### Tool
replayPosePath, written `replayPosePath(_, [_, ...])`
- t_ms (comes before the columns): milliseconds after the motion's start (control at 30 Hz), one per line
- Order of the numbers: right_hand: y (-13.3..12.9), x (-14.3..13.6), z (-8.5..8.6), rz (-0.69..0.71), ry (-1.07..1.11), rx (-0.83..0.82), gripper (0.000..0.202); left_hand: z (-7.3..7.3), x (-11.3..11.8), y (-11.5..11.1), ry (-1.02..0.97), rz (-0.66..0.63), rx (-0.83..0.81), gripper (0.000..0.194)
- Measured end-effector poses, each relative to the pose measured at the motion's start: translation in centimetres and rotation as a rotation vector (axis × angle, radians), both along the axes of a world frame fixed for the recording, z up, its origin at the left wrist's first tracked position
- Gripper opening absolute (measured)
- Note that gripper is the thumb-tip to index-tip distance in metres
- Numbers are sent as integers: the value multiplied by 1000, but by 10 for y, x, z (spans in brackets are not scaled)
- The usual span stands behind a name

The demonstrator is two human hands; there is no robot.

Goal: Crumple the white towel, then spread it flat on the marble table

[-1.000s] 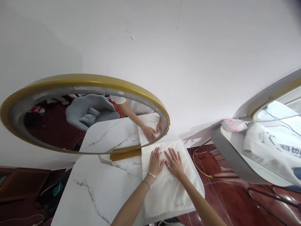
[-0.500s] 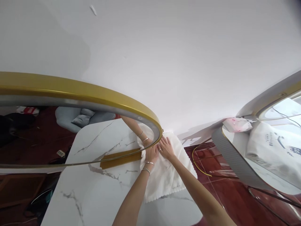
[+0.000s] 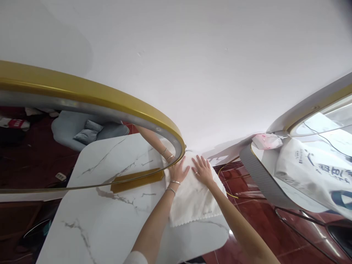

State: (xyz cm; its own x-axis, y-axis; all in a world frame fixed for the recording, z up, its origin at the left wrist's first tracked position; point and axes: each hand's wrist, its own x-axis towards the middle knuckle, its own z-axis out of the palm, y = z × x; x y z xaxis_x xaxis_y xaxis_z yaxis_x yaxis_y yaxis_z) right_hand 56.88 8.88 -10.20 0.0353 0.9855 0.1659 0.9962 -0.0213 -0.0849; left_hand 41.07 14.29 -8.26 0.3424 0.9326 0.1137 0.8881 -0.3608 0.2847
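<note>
A white cloth [image 3: 192, 205] with a scalloped edge lies spread over the right part of a white marbled table [image 3: 110, 227], against the wall. My left hand [image 3: 177, 172] rests flat on the cloth's left side, fingers apart, beside the lower rim of a round gold-framed mirror [image 3: 123, 97]. Part of its fingers is hard to see near the rim. On the cloth's upper right part lies my right hand [image 3: 202, 170], palm down with fingers spread and a ring on one finger. Neither hand grips the cloth.
The mirror's gold frame overhangs the table beside my left hand, above a gold base strip [image 3: 137, 181]. Rightward stand a second table [image 3: 255, 179], a tissue pack [image 3: 266, 141], a printed white bag [image 3: 310, 165] and another mirror [image 3: 291, 113]. Red tiled floor [image 3: 247, 216] shows between the tables.
My hands have moved apart: the right one has slid rightward over the cloth and its fingers have spread. The cloth looks flatter. The camera view has shifted slightly.
</note>
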Motion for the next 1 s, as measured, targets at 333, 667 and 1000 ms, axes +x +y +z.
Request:
replayPosePath(333, [-73,-12,10,22,-8,1,58,3,-16,-31,20,-17,57,63])
replayPosePath(667, [-221,-43,7,81,27,-22,67,-5,-51,-133,-7,-121,72,65])
replayPosePath(1000, [-108,-27,9,26,-27,-38,57,9,-20,-28,36,-62,15,59])
